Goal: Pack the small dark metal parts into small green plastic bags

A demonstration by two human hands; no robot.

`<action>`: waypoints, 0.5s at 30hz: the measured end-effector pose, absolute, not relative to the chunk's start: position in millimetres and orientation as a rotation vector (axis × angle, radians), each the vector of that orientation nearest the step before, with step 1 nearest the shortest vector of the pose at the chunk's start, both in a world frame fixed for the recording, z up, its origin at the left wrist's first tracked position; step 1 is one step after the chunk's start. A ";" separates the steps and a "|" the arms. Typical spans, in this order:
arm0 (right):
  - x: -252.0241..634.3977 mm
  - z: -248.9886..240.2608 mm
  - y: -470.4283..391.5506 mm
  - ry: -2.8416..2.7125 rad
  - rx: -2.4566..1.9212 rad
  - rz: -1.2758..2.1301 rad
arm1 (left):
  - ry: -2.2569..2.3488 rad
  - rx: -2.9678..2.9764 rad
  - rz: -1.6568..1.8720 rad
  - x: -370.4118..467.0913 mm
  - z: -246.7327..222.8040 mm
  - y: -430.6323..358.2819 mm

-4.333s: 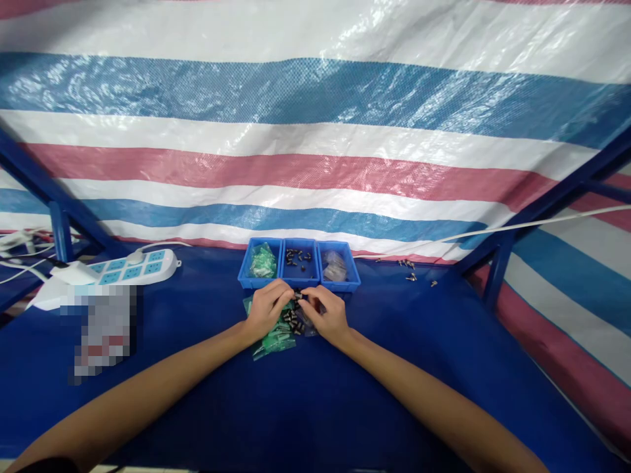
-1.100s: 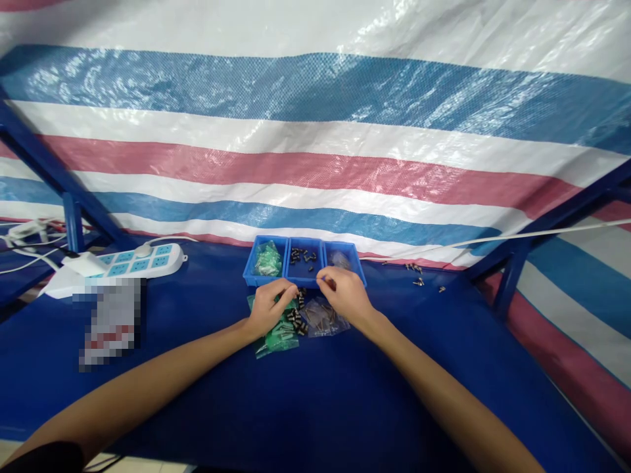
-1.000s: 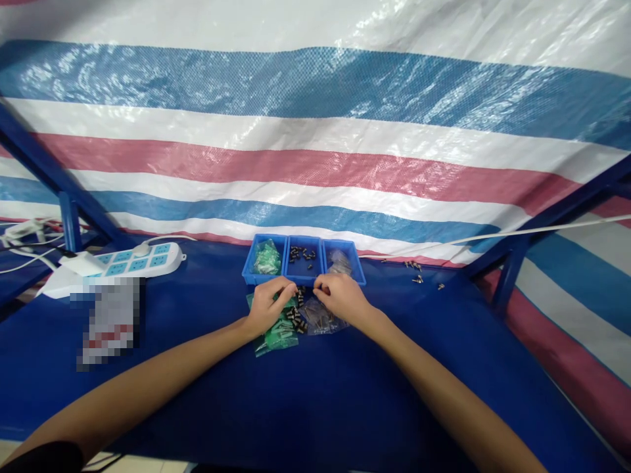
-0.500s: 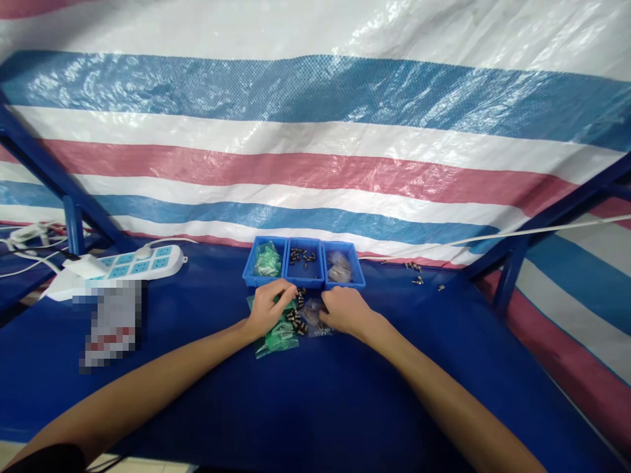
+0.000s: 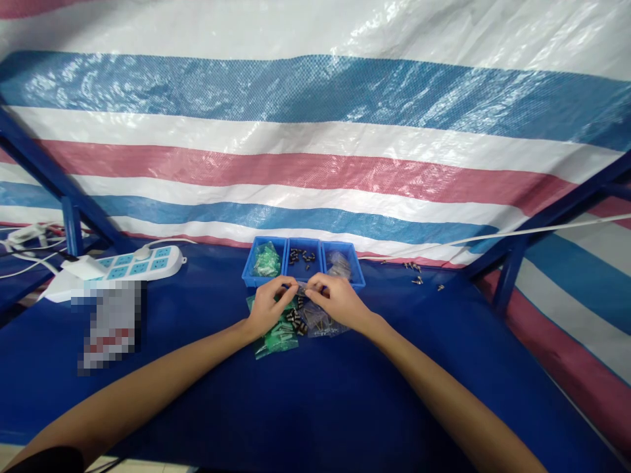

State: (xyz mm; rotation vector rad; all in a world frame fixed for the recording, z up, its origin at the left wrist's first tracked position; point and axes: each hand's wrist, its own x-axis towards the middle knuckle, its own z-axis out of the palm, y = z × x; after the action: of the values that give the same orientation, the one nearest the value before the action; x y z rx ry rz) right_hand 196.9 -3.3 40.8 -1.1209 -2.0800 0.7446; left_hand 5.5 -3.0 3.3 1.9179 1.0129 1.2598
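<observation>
My left hand and my right hand almost meet in front of three joined blue bins, each pinched at the fingertips. Something small and greyish shows between the fingertips, too small to name. Below the left hand lies a green plastic bag with pale metal parts. Several dark screw-like fittings form a pile beside it. Partly under my right hand is a clear plastic bag with thin metal pieces. The left bin holds green bags, the middle one dark fittings, the right one clear bags.
A white power strip with plugs and cables lies at the left, a blurred-out packet in front of it. Several small metal parts are scattered at the right. A striped plastic sheet and blue frame bars bound the blue table.
My right hand has moved up and left from the clear bag to my left hand's fingertips. More of the clear bag shows now. The left hand has hardly moved.
</observation>
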 end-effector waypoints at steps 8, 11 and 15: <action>183.5 -1.7 -8.0 -1.662 -1.043 0.745 | 0.955 1.731 1.313 5.4 -1.0 -1.9; 181.3 -10.0 -12.6 -1.660 -1.026 0.696 | 0.929 1.726 1.290 5.8 0.0 -1.8; 180.7 -11.5 -15.4 -1.677 -1.010 0.649 | 0.918 1.789 1.227 6.1 2.2 -1.7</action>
State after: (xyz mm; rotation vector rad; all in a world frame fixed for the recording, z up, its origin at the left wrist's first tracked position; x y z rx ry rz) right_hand 180.7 -15.4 -11.5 -1.0103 -1.6769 0.6492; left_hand 6.1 -1.7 2.2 1.7885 0.9181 1.2271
